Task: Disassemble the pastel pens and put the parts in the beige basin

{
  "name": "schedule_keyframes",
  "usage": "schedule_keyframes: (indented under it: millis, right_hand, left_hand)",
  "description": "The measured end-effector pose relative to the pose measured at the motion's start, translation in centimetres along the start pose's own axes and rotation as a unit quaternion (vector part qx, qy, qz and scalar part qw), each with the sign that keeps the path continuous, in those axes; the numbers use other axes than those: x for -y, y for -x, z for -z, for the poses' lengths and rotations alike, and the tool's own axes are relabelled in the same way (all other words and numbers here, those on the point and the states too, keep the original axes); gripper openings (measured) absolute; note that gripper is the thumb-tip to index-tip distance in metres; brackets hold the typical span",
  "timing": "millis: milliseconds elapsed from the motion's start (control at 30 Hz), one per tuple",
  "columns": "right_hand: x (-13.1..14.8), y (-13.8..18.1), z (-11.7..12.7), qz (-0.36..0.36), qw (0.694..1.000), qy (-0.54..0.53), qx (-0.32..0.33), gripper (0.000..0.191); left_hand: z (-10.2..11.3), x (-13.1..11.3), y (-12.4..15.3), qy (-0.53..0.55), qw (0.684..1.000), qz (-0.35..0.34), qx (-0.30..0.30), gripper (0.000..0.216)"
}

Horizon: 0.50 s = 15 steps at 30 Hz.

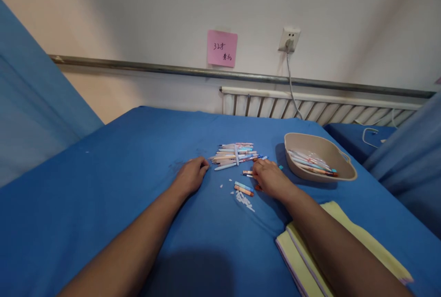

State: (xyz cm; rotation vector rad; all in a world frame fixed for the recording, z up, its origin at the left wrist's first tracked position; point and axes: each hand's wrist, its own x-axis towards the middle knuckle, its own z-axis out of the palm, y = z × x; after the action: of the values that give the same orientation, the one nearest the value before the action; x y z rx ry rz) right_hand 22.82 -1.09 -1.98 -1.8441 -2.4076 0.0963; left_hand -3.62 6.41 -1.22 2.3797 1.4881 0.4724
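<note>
My left hand (193, 173) rests on the blue sheet with its fingers curled in, just left of a pile of pens (227, 155). Nothing shows between those fingers. One whitish pen lies crosswise over the pile. At the pile's lower right, my right hand (270, 176) is bent down over a few short pens (247, 173), whose ends stick out from under its closed fingers; its fingertips are partly hidden. Between the hands and nearer to me lie a blue pen piece (244, 186) and an orange pen piece (244, 190), beside small white scraps (244, 199).
A beige basket (299, 141) holding several pens stands to the right. A folded yellow towel (306, 265) lies under my right forearm. Behind the blue-covered bed (103, 159) are a radiator (268, 104), a metal rail (165, 68) and a wall socket (289, 39). Blue curtains hang at both sides.
</note>
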Motion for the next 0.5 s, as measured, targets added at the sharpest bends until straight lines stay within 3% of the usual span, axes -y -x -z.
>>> schedule_keyframes:
  millis: [133,267,500]
  right_hand:
    - [0.0,0.1,0.5,-0.007,1.000,0.004,0.015,0.030]
    - [-0.1,0.2,0.7,-0.008,0.999,0.025,0.024,0.026]
    - [0.5,0.3,1.2,-0.008,0.997,0.073,0.040,0.024]
  left_hand:
    - [0.1,-0.5,0.0,0.067,0.997,0.044,-0.017,0.018]
    - [-0.5,-0.8,0.2,0.116,0.993,0.026,-0.024,0.017]
    - [-1.3,-2.5,1.2,0.125,0.988,-0.062,0.065,0.011]
